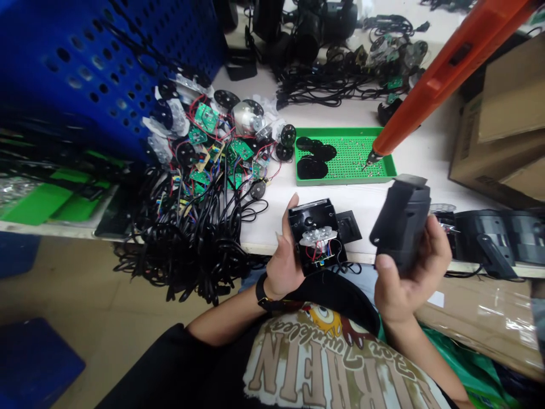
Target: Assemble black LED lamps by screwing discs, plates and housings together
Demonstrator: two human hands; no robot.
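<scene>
My left hand (286, 262) is closed around the side of an open black plastic housing (311, 215) at the table's front edge. Inside the housing sit a clear lens part (318, 235), red and blue wires and a small circuit board (322, 261). To its right, my right hand (409, 284) grips a black plastic cover (404, 218), lifted apart from the housing. A flat black piece (348, 226) shows between the two. Behind them stands a green tray (344, 182) with black discs (313, 168) and many small screws. An orange electric screwdriver (434, 85) hangs with its tip over the tray.
A heap of circuit boards (206, 116), lenses and black cables (204, 227) covers the table's left side, some hanging over the edge. A blue perforated bin (97, 62) rises behind it. Cardboard boxes (511, 96) and black lamp housings (485, 236) stand on the right.
</scene>
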